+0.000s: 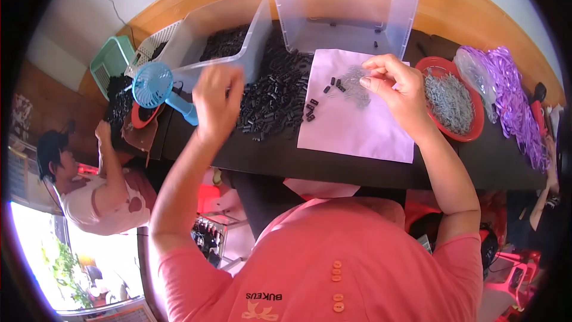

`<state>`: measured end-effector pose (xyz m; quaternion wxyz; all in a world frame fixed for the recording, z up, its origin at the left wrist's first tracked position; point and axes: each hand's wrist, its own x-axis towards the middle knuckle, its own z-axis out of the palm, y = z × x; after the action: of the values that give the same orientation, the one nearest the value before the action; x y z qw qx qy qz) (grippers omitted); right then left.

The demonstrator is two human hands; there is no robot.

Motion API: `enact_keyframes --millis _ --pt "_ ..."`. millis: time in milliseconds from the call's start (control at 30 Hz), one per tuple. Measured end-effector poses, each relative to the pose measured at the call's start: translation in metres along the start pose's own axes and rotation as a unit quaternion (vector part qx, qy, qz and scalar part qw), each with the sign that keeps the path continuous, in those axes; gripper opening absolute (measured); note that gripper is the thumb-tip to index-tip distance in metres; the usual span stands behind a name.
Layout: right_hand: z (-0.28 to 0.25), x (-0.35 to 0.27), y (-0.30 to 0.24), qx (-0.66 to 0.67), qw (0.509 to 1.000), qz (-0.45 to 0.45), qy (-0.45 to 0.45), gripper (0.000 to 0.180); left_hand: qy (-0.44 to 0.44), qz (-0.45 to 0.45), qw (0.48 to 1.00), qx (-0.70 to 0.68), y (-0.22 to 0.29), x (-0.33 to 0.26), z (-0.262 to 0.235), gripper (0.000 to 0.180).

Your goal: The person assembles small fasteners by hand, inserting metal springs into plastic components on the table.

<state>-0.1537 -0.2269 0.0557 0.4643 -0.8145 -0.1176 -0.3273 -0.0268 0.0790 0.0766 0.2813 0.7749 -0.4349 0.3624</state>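
My left hand (pixel 218 100) is raised beside the heap of small black plastic pieces (pixel 275 95), fingers curled in and a little blurred. Whatever it may hold is hidden. Over the pink sheet (pixel 351 138), my right hand (pixel 398 86) pinches thumb and forefinger together; anything between the tips is too small to name. Just left of those fingertips, a scatter of thin grey metal pieces (pixel 356 90) lies on the sheet. Several loose black pieces (pixel 312 107) rest near the sheet's left side.
A red bowl (pixel 480 113) of grey metal pieces stands right, by purple strips (pixel 506 92). Behind are a clear bin (pixel 256 33) of black pieces and an upright clear bin (pixel 351 0). A blue fan (pixel 153 85) and another person (pixel 89 197) are at left.
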Motion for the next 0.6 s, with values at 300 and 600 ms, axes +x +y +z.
enact_keyframes --millis 300,600 --pt "0.002 -0.019 0.044 0.115 0.986 0.117 -0.003 0.014 -0.216 -0.201 0.954 0.061 0.081 -0.284 -0.011 0.054" --pt "0.014 -0.025 0.063 -0.066 0.997 0.011 -0.028 0.01 -0.243 -0.35 0.902 0.072 0.065 -0.357 0.02 0.039"
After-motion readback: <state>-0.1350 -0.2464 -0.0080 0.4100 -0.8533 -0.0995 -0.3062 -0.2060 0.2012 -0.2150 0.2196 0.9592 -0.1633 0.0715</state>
